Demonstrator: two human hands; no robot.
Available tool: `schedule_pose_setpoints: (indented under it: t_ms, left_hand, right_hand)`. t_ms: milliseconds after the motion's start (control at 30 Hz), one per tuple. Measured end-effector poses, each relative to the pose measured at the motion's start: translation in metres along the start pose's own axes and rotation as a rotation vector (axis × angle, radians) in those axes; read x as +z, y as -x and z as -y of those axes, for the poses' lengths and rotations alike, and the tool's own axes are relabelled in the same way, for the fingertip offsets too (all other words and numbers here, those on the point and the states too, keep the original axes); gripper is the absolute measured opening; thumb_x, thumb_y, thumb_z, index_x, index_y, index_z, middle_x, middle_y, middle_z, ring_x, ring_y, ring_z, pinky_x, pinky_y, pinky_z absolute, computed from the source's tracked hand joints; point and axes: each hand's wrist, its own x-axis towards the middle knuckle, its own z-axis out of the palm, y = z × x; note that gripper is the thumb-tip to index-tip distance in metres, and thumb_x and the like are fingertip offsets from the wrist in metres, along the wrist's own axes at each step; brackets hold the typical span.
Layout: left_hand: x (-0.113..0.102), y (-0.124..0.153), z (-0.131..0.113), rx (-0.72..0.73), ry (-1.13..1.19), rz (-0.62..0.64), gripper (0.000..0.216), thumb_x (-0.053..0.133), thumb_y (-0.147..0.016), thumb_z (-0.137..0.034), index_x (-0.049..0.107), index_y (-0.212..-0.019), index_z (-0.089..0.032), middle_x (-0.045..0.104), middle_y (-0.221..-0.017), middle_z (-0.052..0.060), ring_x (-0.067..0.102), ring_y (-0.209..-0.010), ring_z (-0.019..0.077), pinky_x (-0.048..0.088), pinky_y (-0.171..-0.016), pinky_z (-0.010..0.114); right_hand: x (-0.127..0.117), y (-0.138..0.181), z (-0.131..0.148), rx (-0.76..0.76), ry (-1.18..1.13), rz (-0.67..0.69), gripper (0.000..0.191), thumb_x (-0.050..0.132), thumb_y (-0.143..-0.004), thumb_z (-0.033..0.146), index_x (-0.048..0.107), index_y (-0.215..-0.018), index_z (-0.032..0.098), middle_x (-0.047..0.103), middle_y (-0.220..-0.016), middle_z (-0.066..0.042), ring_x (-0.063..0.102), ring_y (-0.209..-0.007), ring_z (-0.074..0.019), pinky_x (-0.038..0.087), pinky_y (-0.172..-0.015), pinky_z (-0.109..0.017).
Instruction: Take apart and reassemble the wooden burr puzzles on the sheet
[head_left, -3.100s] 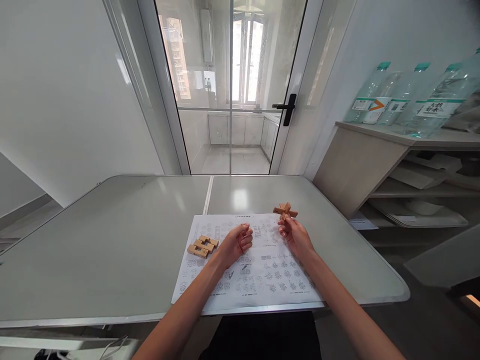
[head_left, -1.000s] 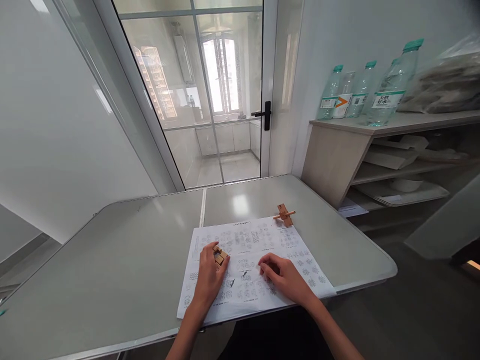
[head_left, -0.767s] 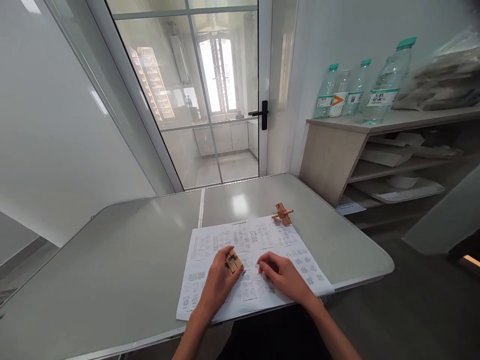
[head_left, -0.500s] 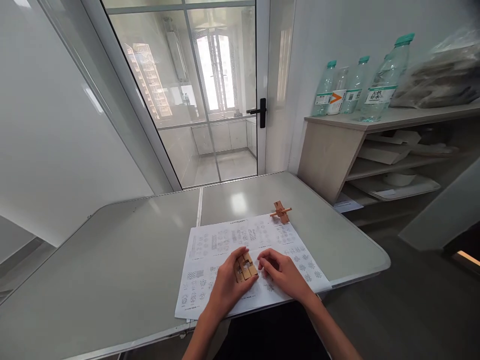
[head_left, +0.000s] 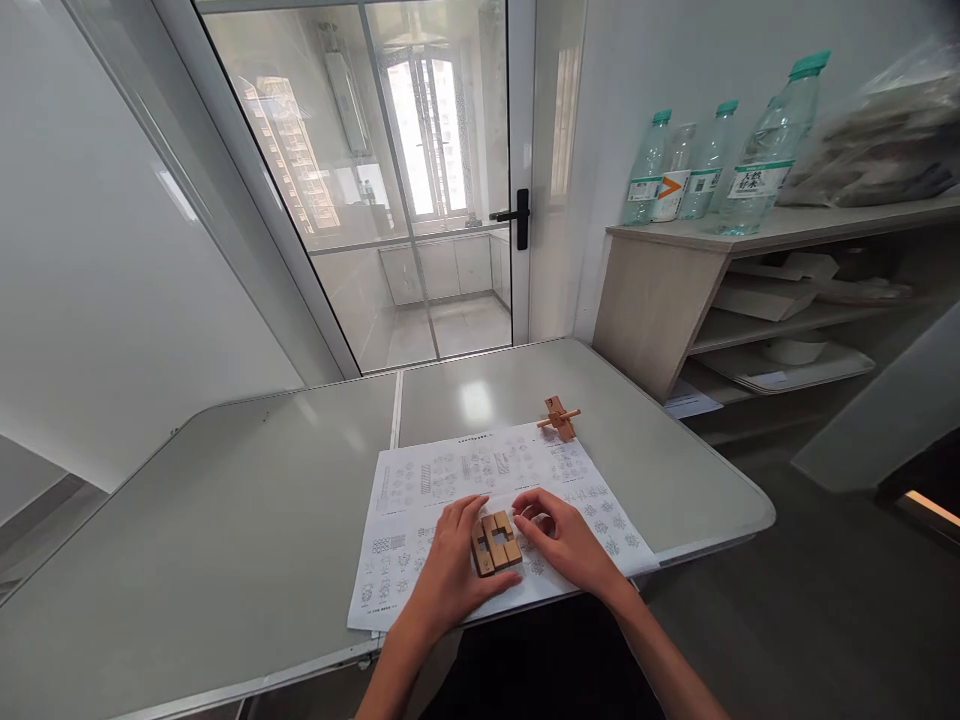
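Several notched wooden puzzle pieces (head_left: 496, 545) lie side by side in a flat square, with gaps between them, on a printed sheet (head_left: 397, 475). My left hand (head_left: 448, 565) curves around their left side, its fingers spread above and the thumb stretched along the near edge. Just to the right, my right hand (head_left: 561, 535) hovers with loosely bent fingers, the tips close to the pieces and nothing visible in them. At the sheet's far right corner sits a crossed wooden assembly (head_left: 558, 420) of reddish-brown pieces with a thin stick through it.
Under the sheet is a grey-green table (head_left: 247, 530) with a seam across it. A glass door (head_left: 420, 190) stands beyond. On the right, a wooden shelf unit (head_left: 652, 300) carries several plastic bottles (head_left: 757, 180) and a plastic-wrapped bundle (head_left: 877, 155).
The puzzle pieces, gripped at a tilt in my left hand before, now lie flat on the sheet. My left hand has opened wider, and my right hand stays close beside.
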Motion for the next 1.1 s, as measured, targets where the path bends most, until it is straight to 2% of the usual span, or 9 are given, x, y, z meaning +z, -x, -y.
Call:
schedule_pose_setpoints:
  t_ms: [100,233,333,400,500,667,833,933,1100]
  left_hand:
    - [-0.008,0.006,0.003,-0.035,-0.095,-0.051,0.077,0.095,-0.062,-0.035,0.061,-0.131,-0.027,0.053,-0.138,0.012,0.050,-0.130,0.0375,0.045,-0.110,0.058]
    - [-0.020,0.014,0.003,-0.114,0.002,-0.053,0.058,0.090,-0.071,-0.036,0.065,-0.123,-0.027,0.059,-0.116,0.007,0.060,-0.105,0.0275,0.053,-0.094,0.045]
    - [-0.025,0.020,0.002,-0.182,0.179,-0.067,0.060,0.085,-0.077,-0.040,0.059,-0.130,-0.027,0.058,-0.092,0.000,0.056,-0.080,0.0189,0.052,-0.078,0.034]
    - [-0.025,0.023,0.002,-0.206,0.279,-0.081,0.064,0.084,-0.078,-0.041,0.056,-0.134,-0.027,0.054,-0.083,-0.003,0.051,-0.073,0.0161,0.049,-0.075,0.031]
    - [-0.023,0.026,0.003,-0.218,0.378,-0.077,0.065,0.083,-0.080,-0.039,0.053,-0.136,-0.028,0.053,-0.086,-0.003,0.048,-0.072,0.0140,0.048,-0.077,0.031]
    - [-0.022,0.027,0.004,-0.217,0.435,-0.059,0.067,0.081,-0.082,-0.035,0.050,-0.141,-0.029,0.061,-0.106,0.002,0.050,-0.073,0.0129,0.049,-0.079,0.031]
    - [-0.022,0.028,0.003,-0.210,0.404,-0.055,0.067,0.081,-0.082,-0.033,0.051,-0.141,-0.029,0.065,-0.110,0.005,0.051,-0.071,0.0123,0.048,-0.074,0.030]
    - [-0.021,0.028,0.002,-0.212,0.396,-0.059,0.066,0.081,-0.081,-0.033,0.052,-0.140,-0.028,0.066,-0.109,0.005,0.052,-0.071,0.0128,0.048,-0.073,0.030]
    - [-0.021,0.028,0.001,-0.219,0.378,-0.045,0.065,0.080,-0.083,-0.035,0.052,-0.141,-0.028,0.064,-0.108,0.005,0.054,-0.074,0.0138,0.049,-0.074,0.030]
  right_hand:
    - [-0.001,0.001,0.002,-0.024,0.016,0.038,0.018,0.063,-0.097,0.038,0.065,-0.108,0.024,0.069,-0.110,-0.005,0.067,-0.092,-0.0203,0.054,-0.074,-0.031]
    - [-0.003,0.003,0.004,-0.044,0.059,0.088,0.026,0.069,-0.092,0.034,0.064,-0.116,0.026,0.065,-0.121,-0.005,0.066,-0.095,-0.0205,0.056,-0.078,-0.033]
    - [-0.005,0.004,0.005,-0.072,0.103,0.155,0.047,0.077,-0.085,0.034,0.061,-0.130,0.029,0.058,-0.140,-0.006,0.062,-0.118,-0.0246,0.054,-0.097,-0.038]
    - [-0.007,0.004,0.005,-0.096,0.142,0.212,0.067,0.084,-0.079,0.033,0.056,-0.140,0.031,0.051,-0.151,-0.006,0.051,-0.136,-0.0275,0.046,-0.112,-0.043]
    - [-0.008,0.004,0.003,-0.133,0.196,0.268,0.082,0.089,-0.072,0.030,0.053,-0.146,0.030,0.051,-0.153,-0.007,0.044,-0.143,-0.0300,0.037,-0.120,-0.047]
    - [-0.008,0.004,0.002,-0.090,0.127,0.269,0.073,0.089,-0.075,0.031,0.059,-0.142,0.029,0.062,-0.140,-0.008,0.055,-0.132,-0.0310,0.046,-0.112,-0.048]
    - [-0.010,0.005,0.005,-0.021,0.015,0.214,0.068,0.089,-0.075,0.035,0.062,-0.138,0.030,0.066,-0.136,-0.007,0.064,-0.118,-0.0281,0.052,-0.105,-0.047]
    - [-0.012,0.004,0.010,-0.030,-0.105,0.199,0.066,0.085,-0.080,0.035,0.059,-0.140,0.030,0.062,-0.142,-0.007,0.064,-0.121,-0.0268,0.051,-0.108,-0.047]
    - [-0.007,0.007,0.022,-0.013,-0.400,0.329,0.066,0.086,-0.081,0.037,0.055,-0.138,0.031,0.054,-0.149,-0.009,0.058,-0.134,-0.0287,0.049,-0.112,-0.049]
